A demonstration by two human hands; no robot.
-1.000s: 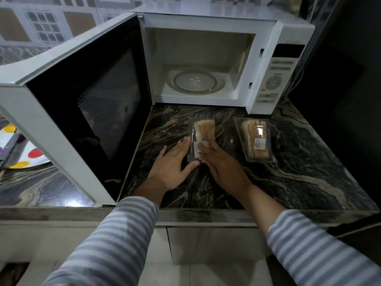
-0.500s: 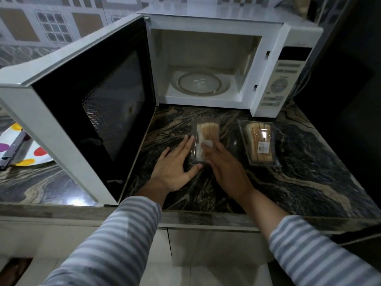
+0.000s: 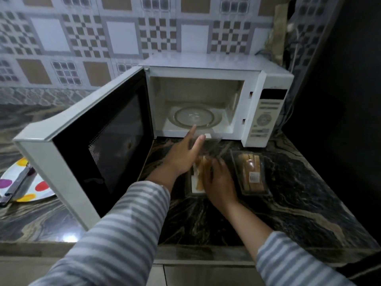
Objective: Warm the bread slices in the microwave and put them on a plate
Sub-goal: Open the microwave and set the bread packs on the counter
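Since the earlier frame the clear lid (image 3: 207,141) of the near bread box (image 3: 195,180) is standing raised, where before both hands were pressing flat on the closed box, and more of the tiled wall (image 3: 123,38) is now showing. Nearest, two striped sleeves (image 3: 115,240) are reaching over the front edge of the dark marbled counter (image 3: 299,203). Right hand (image 3: 219,182) is resting on the bread slices (image 3: 201,172) in the open box, fingers curled over them; whether they are actually pinching a slice cannot be told. Left hand (image 3: 183,154) is stretching forward with fingers straight and spread, propping the lifted lid, whose far edge is hanging just at the microwave (image 3: 255,83) sill. Just right of the open box a second bread box (image 3: 251,174) is lying closed with a label on top, nearly touching the first. Right of that, bare counter is running to the edge beside a dark wall. To the left, the microwave door (image 3: 99,145) is swinging fully open over the counter, walling off that side; beyond it a spotted plate (image 3: 28,182) is sitting with a dark utensil (image 3: 18,184) lying across it. Farther back, the oven cavity is standing open with its glass turntable (image 3: 194,118) bare, and the control panel (image 3: 266,118) is at the right.
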